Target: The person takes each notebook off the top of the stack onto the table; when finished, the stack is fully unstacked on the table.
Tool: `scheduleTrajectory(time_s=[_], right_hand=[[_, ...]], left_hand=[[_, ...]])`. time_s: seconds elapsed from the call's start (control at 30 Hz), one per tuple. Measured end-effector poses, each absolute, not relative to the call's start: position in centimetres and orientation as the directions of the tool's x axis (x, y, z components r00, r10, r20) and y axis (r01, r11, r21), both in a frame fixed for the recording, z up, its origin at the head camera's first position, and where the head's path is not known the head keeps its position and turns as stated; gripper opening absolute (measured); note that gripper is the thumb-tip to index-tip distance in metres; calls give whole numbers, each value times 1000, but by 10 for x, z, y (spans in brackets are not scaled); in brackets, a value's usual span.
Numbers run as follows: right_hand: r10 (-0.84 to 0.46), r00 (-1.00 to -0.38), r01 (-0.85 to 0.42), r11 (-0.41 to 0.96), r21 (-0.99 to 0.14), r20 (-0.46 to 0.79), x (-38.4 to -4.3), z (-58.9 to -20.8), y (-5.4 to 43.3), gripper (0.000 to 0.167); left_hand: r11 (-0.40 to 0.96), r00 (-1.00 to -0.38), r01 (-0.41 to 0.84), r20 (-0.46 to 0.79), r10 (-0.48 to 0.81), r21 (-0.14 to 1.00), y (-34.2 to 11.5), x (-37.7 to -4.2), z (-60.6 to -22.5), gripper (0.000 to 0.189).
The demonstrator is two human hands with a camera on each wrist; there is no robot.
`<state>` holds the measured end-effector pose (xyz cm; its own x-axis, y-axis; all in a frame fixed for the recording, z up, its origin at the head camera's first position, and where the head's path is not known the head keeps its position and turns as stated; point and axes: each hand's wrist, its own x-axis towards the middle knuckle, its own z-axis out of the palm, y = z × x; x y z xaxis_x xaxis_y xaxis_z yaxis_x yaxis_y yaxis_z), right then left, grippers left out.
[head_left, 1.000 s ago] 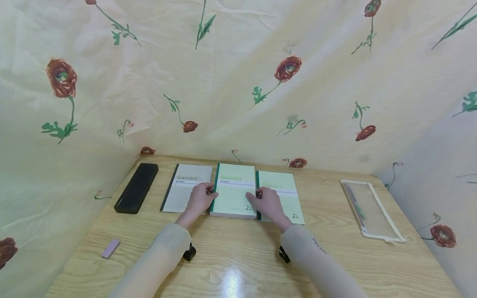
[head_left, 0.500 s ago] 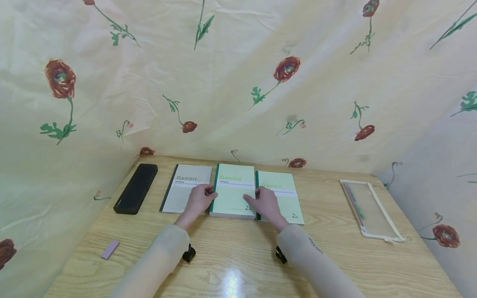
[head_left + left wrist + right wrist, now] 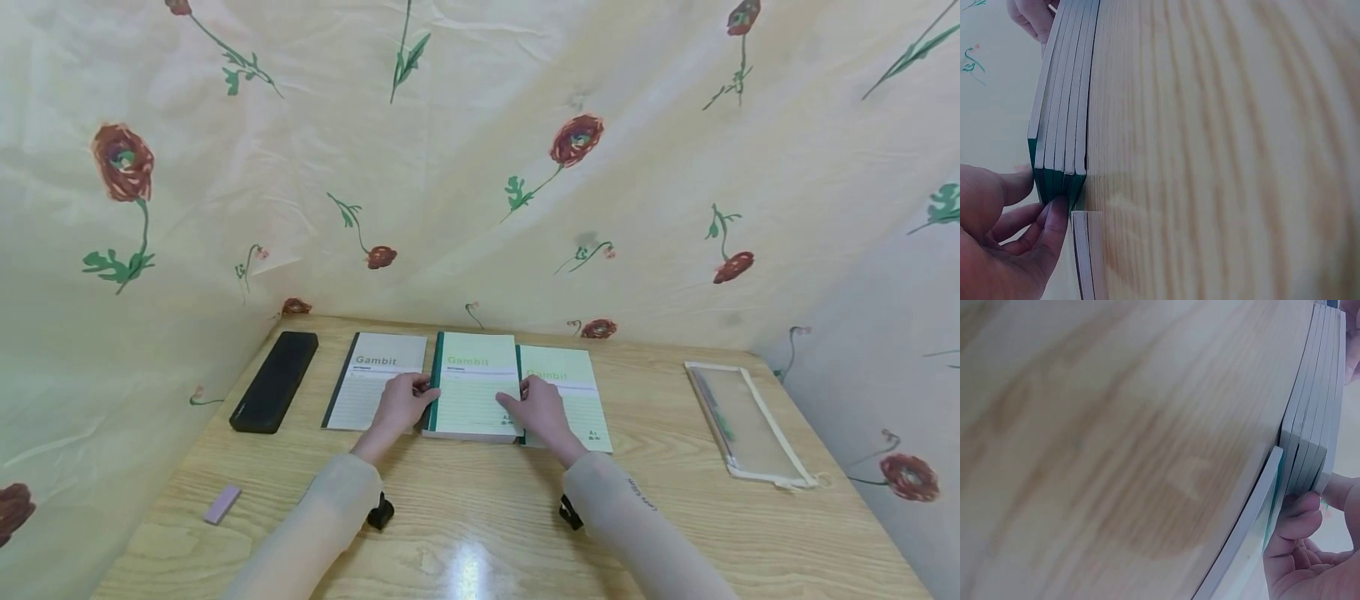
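A stack of several notebooks [image 3: 474, 392] with green spines lies flat at the middle of the table. My left hand [image 3: 401, 404] grips its spine side, thumb near the top cover's edge and curled fingers against the spines [image 3: 1054, 181]. On the opposite side my right hand [image 3: 540, 412] holds the stack, with its thumb at the top notebook and bent fingers against the page edges [image 3: 1304, 465]. The top notebook sits slightly offset from those below. A grey notebook [image 3: 375, 354] with a dark spine lies left of the stack. To the right lies another green notebook [image 3: 581, 408], partly behind my right hand.
A black case [image 3: 275, 382] lies at the table's far left, with a small purple block [image 3: 222, 505] nearer. At the right is a see-through zip pouch [image 3: 750, 425] with pens inside. Flowered cloth [image 3: 465, 167] hangs behind the wooden table [image 3: 465, 517].
The top notebook has slid slightly right, showing more of its green spine. My right hand has shifted a little right with it. My left hand stays nearly in place.
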<state>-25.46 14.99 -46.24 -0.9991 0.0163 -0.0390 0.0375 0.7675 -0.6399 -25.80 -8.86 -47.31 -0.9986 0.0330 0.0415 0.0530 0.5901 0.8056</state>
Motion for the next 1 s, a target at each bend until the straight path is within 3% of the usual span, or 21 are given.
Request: scheduleTrajectory(time_s=[0.4,0.7,1.0], right_hand=[[19,-999,34,760,-649,-29,-254,-452,178,49],[76,-989,147,566,-811,-126,-260,-452,207,57],[132,-982,182,504,-844,-133,-258,-446,269,63]], left_hand=[[608,-999,34,22,28,793,-88,-257,-472,28],[615,-1000,20,12,18,788,-87,-257,-472,26],[621,-999,52,39,34,782,-87,-258,-473,23]])
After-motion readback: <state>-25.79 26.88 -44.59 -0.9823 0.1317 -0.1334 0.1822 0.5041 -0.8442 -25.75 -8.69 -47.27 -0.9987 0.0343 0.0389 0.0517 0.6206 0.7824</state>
